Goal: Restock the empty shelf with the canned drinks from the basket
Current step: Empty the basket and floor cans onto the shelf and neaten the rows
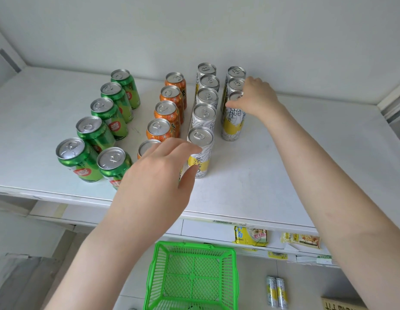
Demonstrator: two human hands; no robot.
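Observation:
On the white shelf (273,175) stand rows of cans: several green cans (95,130) on the left, several orange cans (165,115) in the middle, and two rows of tall silver-and-yellow cans (204,113) on the right. My right hand (255,97) grips the top of the front tall can (231,126) of the rightmost row, which stands on the shelf. My left hand (160,173) covers the front orange can (147,147), fingers curled around it, thumb beside the nearest tall can (200,151). The green basket (192,276) below holds no cans.
Two tall cans (277,291) lie on the floor to the right of the basket. Yellow noodle packets (250,236) sit on the lower shelf under the shelf edge. A cardboard box corner (342,304) shows at the bottom right. Bare shelf surface lies to the right of the cans.

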